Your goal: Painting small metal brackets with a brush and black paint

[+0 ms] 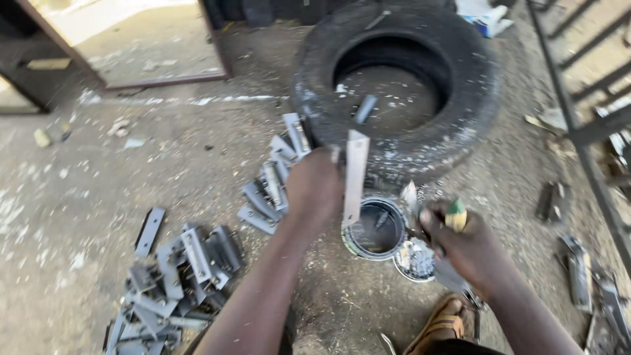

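The left hand [314, 187] is closed around the lower part of a flat grey metal hinge plate [355, 174], holding it upright so that its long strip rises above the knuckles. The plate hangs over a small round open paint tin with grey paint inside [374, 230], which stands on the dusty concrete floor [79, 190] just in front of the person.

The right hand [463, 246] is closed on a paintbrush with a green and yellow handle [455, 215]; the handle end shows above the fist, and the grey-tipped bristles [410, 197] point up and left, near the rim of the tin. Just beside the tin, touching it on the right, lies its round paint-spattered lid [414, 260].

Behind the tin lies a worn black rubber tyre flecked with pale paint [473, 85], flat on the floor. A row of grey painted hinges [273, 181] leans against its near left side, and a larger loose heap of grey hinges [174, 283] lies on the floor to the left of the left forearm. A brown sandal [444, 322] shows at the lower edge, under the right wrist.
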